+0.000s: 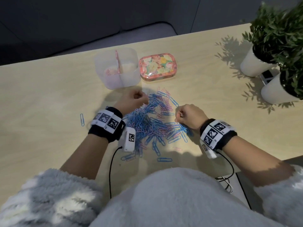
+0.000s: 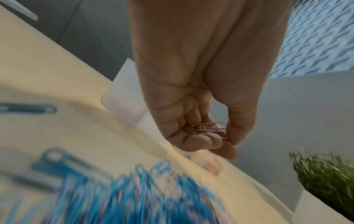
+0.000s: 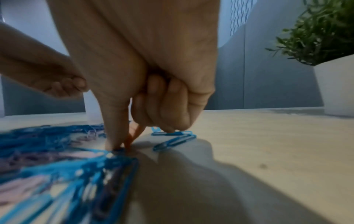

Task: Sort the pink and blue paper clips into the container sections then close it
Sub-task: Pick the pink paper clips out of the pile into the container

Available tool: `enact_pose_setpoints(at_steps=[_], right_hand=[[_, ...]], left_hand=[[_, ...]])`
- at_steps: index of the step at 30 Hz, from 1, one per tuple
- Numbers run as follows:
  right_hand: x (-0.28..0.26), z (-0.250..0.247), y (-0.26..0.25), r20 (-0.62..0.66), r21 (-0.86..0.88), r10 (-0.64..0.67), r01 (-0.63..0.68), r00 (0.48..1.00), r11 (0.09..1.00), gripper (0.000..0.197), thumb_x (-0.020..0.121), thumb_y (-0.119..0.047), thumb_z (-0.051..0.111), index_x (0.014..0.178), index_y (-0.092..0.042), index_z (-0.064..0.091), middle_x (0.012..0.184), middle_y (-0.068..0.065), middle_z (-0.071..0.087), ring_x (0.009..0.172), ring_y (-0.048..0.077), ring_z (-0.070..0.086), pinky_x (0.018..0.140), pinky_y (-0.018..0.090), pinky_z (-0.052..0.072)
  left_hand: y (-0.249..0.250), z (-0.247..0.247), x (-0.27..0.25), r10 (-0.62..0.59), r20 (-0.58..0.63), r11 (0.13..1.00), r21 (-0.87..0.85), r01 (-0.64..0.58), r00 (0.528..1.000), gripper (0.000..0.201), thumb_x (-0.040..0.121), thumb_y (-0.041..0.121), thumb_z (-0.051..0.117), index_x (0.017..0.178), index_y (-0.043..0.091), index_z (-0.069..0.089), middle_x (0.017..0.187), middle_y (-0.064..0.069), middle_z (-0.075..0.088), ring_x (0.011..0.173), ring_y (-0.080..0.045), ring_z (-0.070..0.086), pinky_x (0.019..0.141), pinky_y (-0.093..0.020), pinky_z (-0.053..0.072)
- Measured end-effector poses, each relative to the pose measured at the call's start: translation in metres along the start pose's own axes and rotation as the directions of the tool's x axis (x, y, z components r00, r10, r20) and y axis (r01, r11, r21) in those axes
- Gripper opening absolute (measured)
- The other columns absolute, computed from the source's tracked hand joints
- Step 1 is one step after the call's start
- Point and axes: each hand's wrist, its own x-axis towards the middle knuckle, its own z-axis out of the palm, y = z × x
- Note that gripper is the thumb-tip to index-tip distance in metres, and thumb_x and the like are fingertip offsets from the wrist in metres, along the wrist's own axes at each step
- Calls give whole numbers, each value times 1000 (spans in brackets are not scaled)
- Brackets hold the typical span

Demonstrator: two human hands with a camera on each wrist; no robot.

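A mixed pile of blue and pink paper clips (image 1: 152,123) lies on the table between my hands. My left hand (image 1: 141,98) hovers over the pile's far left edge, fingers curled round several pink clips (image 2: 208,128) in the palm. My right hand (image 1: 177,115) is at the pile's right edge, and its thumb and forefinger pinch a pink clip (image 3: 132,139) down at the table surface. The translucent container (image 1: 129,79) stands open beyond the left hand, with a divider and pink clips in its left section. Its floral lid (image 1: 156,67) lies to the container's right.
Two potted plants in white pots (image 1: 252,63) stand at the table's far right. Stray blue clips (image 1: 82,119) lie left of the pile and near the front edge. Cables run from both wristbands towards my body. The wooden table (image 1: 49,95) ends just behind the container.
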Motion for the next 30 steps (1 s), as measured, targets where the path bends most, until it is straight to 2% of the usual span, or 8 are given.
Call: enact_pose_setpoints(at_steps=[3,6,11,15,20,23,27,30], right_hand=[[0,4,-3,29,-132,-51,55,998,990,11,81,-21,55,72,-23,50,89,9,66,88,33,59,69,33,42],[2,5,-2,114,-188,-85,106,990,976,7,81,-21,53,75,-18,51,86,8,61,90,33,56,70,34,43],[7,-11,-17,132,-69,-128,138,983,988,34,84,-23,59,59,-24,36,72,3,52,70,26,46,66,31,36],[20,-41,-48,91,294,-112,80,990,952,30,87,-6,52,60,-16,42,55,1,46,41,2,41,49,18,35],[58,-70,-107,97,587,-112,34,989,809,19,89,-8,51,70,-8,54,59,7,54,41,10,43,39,18,35],[84,-76,-153,86,802,-73,-25,994,597,23,90,0,48,69,-8,49,50,5,51,40,10,43,37,17,33],[112,-75,-208,129,940,-13,-118,992,319,24,89,7,43,70,-6,50,63,10,47,47,16,51,56,30,53],[121,-66,-232,167,954,13,-165,986,249,23,92,-1,39,72,-6,49,70,12,48,59,22,47,64,39,51]], left_hand=[[9,-37,14,28,-180,997,81,-13,983,20,87,14,58,69,22,55,72,2,60,65,-8,51,61,-19,43],[20,-73,33,72,-414,950,305,64,908,12,82,14,56,70,15,56,79,-8,60,76,-23,56,69,-28,44],[28,-100,59,43,-510,799,534,278,859,17,81,9,49,89,2,62,103,-21,66,98,-38,59,79,-37,46],[22,-105,67,-9,-466,758,574,311,885,21,83,12,52,91,-2,65,103,-23,67,97,-39,61,79,-37,48],[10,-111,45,77,-524,883,430,186,848,32,87,3,39,104,6,65,114,-16,65,108,-35,57,91,-34,44],[-6,-96,11,219,-524,869,488,80,823,28,85,2,43,97,10,67,107,-11,67,100,-30,59,86,-31,41],[-40,-60,-34,136,-298,885,466,19,945,20,86,3,48,91,8,67,98,-11,67,92,-29,59,83,-34,45],[-62,-35,-56,114,-128,836,548,-25,985,18,89,9,49,94,11,66,98,-8,64,95,-26,55,85,-38,45]])
